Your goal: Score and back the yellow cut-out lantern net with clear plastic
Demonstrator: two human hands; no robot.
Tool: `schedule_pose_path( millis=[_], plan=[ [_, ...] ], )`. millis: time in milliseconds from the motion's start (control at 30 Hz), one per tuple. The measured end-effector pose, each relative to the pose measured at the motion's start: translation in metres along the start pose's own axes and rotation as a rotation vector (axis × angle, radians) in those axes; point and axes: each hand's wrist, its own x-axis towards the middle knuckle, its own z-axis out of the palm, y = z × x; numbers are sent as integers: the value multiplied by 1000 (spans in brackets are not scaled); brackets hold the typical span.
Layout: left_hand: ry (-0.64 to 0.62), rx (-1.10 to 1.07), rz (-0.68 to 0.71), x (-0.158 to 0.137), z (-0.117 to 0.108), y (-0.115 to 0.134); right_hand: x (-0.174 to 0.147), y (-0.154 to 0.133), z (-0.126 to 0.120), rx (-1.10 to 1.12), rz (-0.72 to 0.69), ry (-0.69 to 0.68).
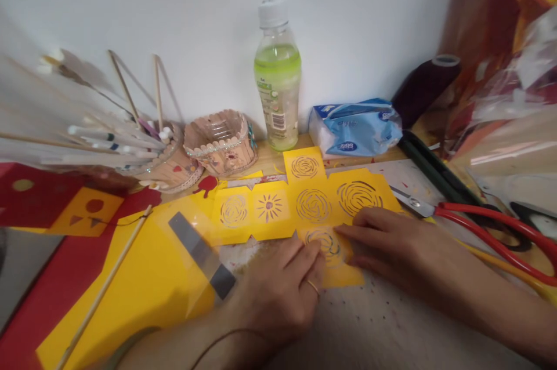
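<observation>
A yellow paper cutout (270, 234), shaped like an unfolded box with swirl and sunburst patterns cut through its panels, lies on the work surface. My left hand (282, 286), a ring on one finger, grips the left edge of its lowest panel with bent fingers close together; the thumb is hidden. From the right, my right hand (391, 242) rests stretched fingers on the same panel's edge, thumb apart from the index finger. A clear strip with dark grey bands (191, 241) lies left of the cutout, over a large yellow sheet (143, 277).
Red-handled scissors (491, 219) lie right of the cutout. Behind stand a drink bottle (278, 86), a tissue pack (357, 129), a dark thread cone (424, 89) and a decorated basket (224, 147). Pens fill a holder (174, 167). A thin stick (104, 289) crosses the yellow sheet.
</observation>
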Motion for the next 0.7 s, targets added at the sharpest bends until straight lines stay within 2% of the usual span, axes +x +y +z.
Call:
schedule_pose_path(
  millis=[167, 367, 467, 567, 633, 700],
  plan=[
    [-62, 131, 45, -5, 9, -5, 3, -2, 1, 1, -46, -110],
    [-174, 178, 93, -13, 8, -8, -1, -1, -14, 92, -102, -289],
    [-295, 158, 128, -14, 6, -13, -3, 3, -25, 135, -111, -390],
    [-450, 144, 105, -14, 1, -16, -1, 5, -32, 283, -123, -477],
    [-496, 144, 108, -12, -4, -16, 2, 2, -30, 391, -67, -419],
    [-509, 154, 130, -11, -10, -11, 6, -2, -23, 413, 25, -300]
  ],
)
